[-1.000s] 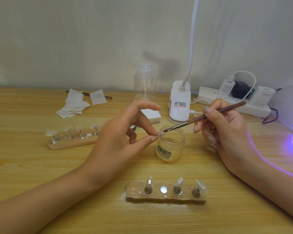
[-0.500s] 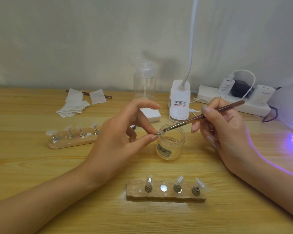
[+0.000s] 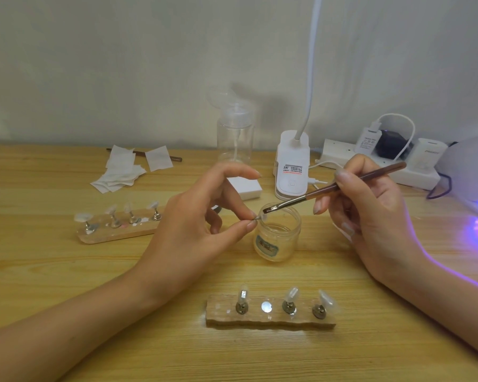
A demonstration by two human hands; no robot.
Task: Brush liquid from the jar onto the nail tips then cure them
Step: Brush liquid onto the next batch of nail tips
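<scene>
My left hand (image 3: 193,224) pinches the small stand of a clear nail tip (image 3: 262,217) between thumb and finger, holding it over the rim of the open glass jar (image 3: 278,238). My right hand (image 3: 370,213) grips a brown brush (image 3: 334,187) like a pen; its bristles sit just above the nail tip. A wooden holder (image 3: 271,318) near me carries three nail tips on metal stands and one bare magnet spot. A second wooden holder (image 3: 116,228) with several tips lies to the left.
A curing lamp (image 3: 472,172) glows purple at the right edge. A white clip lamp (image 3: 291,166), a clear pump bottle (image 3: 234,136), a power strip (image 3: 381,164) and a small white block (image 3: 246,187) stand behind the jar. Paper wipes (image 3: 122,170) lie at back left.
The brush tip has lifted slightly off the nail tip and shifted a little to the right. My left hand holds nearly the same place.
</scene>
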